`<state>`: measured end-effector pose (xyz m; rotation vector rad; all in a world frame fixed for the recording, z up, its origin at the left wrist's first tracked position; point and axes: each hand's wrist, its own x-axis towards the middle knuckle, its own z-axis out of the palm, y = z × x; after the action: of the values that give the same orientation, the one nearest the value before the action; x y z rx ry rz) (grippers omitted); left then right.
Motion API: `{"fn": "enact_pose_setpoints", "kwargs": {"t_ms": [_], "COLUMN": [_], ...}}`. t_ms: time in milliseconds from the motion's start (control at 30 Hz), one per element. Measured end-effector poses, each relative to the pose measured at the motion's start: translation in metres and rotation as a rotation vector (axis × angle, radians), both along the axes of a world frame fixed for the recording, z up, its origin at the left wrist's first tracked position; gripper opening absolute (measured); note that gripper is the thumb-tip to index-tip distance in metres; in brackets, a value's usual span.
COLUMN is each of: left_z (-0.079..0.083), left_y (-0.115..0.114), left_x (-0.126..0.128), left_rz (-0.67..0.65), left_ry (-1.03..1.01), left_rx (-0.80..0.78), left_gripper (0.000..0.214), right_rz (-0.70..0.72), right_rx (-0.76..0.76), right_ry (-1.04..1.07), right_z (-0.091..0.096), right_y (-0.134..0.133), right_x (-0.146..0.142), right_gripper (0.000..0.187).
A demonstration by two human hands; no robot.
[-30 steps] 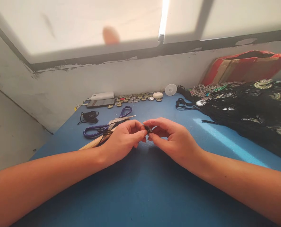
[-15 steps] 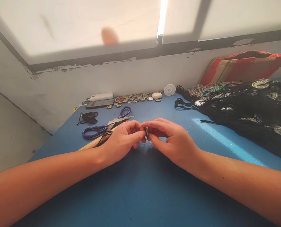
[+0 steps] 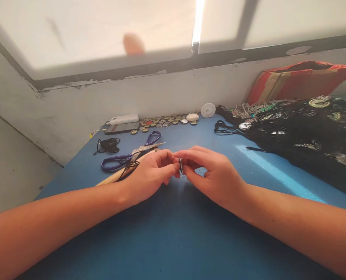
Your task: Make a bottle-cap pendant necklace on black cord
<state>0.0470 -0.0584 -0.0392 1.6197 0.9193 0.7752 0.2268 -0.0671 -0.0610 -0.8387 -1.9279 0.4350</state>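
Note:
My left hand [image 3: 151,175] and my right hand [image 3: 212,173] meet over the middle of the blue table [image 3: 173,233]. Both pinch a small round metal piece [image 3: 180,165], seen edge-on between the fingertips; it looks like a bottle cap. A black cord [image 3: 129,168] runs from under my left hand across a wooden stick [image 3: 111,178] lying just behind it. Purple-handled scissors [image 3: 129,154] lie beyond the left hand.
Several bottle caps [image 3: 161,121], a white oval object [image 3: 192,117] and a white disc [image 3: 208,110] lie along the back wall, beside a phone [image 3: 123,127] and a power bank [image 3: 124,119]. A coil of black cord [image 3: 108,145] sits at back left. A black mass of cords with caps [image 3: 304,136] fills the right side, with a red box [image 3: 301,79] behind it.
The small metal piece has turned between my fingertips from nearly flat to edge-on. Both hands stay in the same place.

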Motion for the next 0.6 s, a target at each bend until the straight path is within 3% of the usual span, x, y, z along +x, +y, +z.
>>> {"fn": "enact_pose_setpoints", "kwargs": {"t_ms": [167, 400, 600], "left_z": [-0.0003, 0.0, 0.0012], "left_y": [0.0016, 0.0012, 0.0004], "left_x": [0.0011, 0.0014, 0.0022], "left_rz": [-0.028, -0.012, -0.022], "left_ry": [0.004, -0.01, -0.009], "left_rx": [-0.001, -0.019, -0.053], "left_gripper": [0.008, 0.014, 0.021], "right_rz": [-0.03, 0.014, 0.068], "right_rx": [0.029, -0.077, -0.318], "right_ry": [-0.037, 0.007, 0.134], "right_z": [-0.0003, -0.0001, 0.0032], "right_y": [-0.0009, -0.0004, 0.0014], "right_x": [-0.001, -0.0023, -0.0034], "right_gripper": [0.032, 0.036, 0.039]}}
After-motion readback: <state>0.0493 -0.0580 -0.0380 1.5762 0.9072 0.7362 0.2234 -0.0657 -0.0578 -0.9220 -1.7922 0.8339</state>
